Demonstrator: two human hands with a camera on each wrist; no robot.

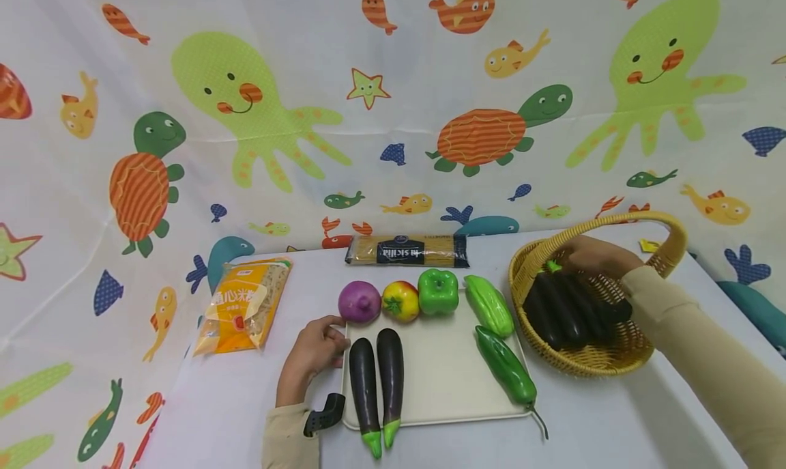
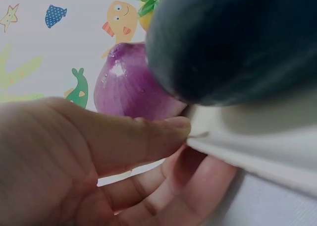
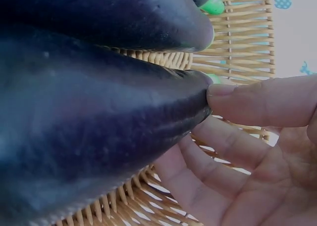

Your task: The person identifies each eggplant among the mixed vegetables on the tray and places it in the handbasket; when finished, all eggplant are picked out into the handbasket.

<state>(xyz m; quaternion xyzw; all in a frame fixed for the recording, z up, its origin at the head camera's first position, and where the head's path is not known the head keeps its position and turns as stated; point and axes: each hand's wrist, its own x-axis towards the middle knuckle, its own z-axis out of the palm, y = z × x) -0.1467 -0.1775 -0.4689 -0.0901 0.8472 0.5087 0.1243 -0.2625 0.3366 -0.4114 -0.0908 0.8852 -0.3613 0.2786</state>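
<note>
My left hand (image 1: pixel 319 346) pinches the left corner of a white cutting board (image 1: pixel 442 366), thumb (image 2: pixel 148 132) on top and fingers underneath. Two dark eggplants (image 1: pixel 377 377) lie on the board beside it. A purple onion (image 1: pixel 359 301) sits at the board's far edge, just past my fingers. My right hand (image 1: pixel 589 257) reaches into a wicker basket (image 1: pixel 614 363) at the right. It grips one of several eggplants (image 1: pixel 561 308) there. In the right wrist view my thumb (image 3: pixel 257 102) presses the eggplant (image 3: pixel 99 127), with my fingers curled below it.
A tomato (image 1: pixel 400 300), a green bell pepper (image 1: pixel 438 291), a pale green gourd (image 1: pixel 489 305) and a long green pepper (image 1: pixel 506 365) line the board's far and right edges. A pasta packet (image 1: pixel 408 250) lies behind; a noodle bag (image 1: pixel 245 305) lies at left.
</note>
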